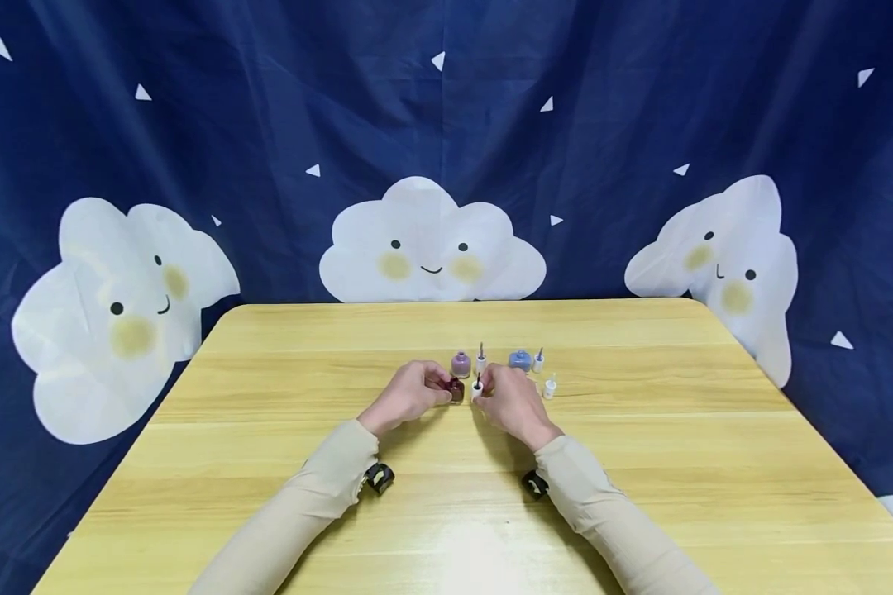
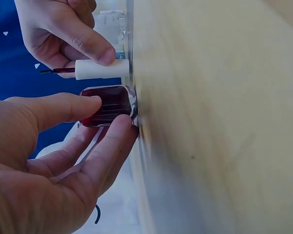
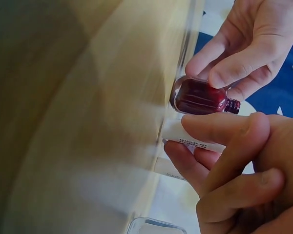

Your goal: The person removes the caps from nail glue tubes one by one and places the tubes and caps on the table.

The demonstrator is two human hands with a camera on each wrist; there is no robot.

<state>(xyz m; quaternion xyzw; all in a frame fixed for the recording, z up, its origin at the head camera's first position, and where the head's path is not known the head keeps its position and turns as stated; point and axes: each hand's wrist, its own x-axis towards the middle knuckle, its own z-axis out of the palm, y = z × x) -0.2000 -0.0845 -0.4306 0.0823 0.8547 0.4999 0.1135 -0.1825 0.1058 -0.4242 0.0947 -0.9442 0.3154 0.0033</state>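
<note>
My left hand (image 1: 413,392) holds a dark red nail polish bottle (image 2: 107,105) between thumb and fingers. The bottle stands upright on the table, and its bare threaded neck shows in the right wrist view. Close beside it, my right hand (image 1: 517,401) pinches a white nail polish cap (image 2: 100,69). That cap rests on its top end, with its dark-tipped brush pointing up. A small gap separates cap and bottle. Just behind them are an uncapped purple nail polish bottle (image 1: 460,365) and another white cap (image 1: 480,362), also brush up.
Behind my right hand stands a blue nail polish bottle (image 1: 519,361) with an upturned white cap (image 1: 539,362) at its right. One more white cap (image 1: 550,387) stands right of that hand. The wooden table (image 1: 283,496) ends at a dark blue cloud-patterned curtain (image 1: 387,99).
</note>
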